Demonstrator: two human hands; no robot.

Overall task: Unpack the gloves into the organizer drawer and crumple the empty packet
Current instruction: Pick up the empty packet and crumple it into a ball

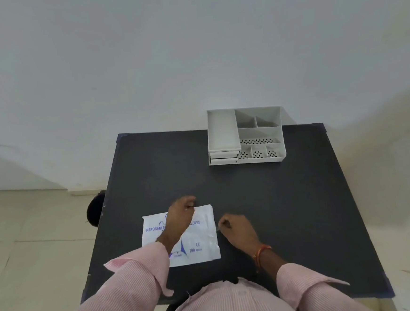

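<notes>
A flat white packet of disposable gloves with blue print lies on the black table, near its front left. My left hand reaches across the packet, fingers curled at its far top edge, seemingly pinching it. My right hand rests just right of the packet's right edge, fingers curled, touching or nearly touching that edge; whether it grips is unclear. The white organizer stands at the table's far edge, with a long tray section on its left, small drawers below it and several open compartments on its right.
A white wall rises behind the table. Tiled floor lies to the left, with a dark round object beside the table's left edge. My pink striped sleeves fill the bottom of the view.
</notes>
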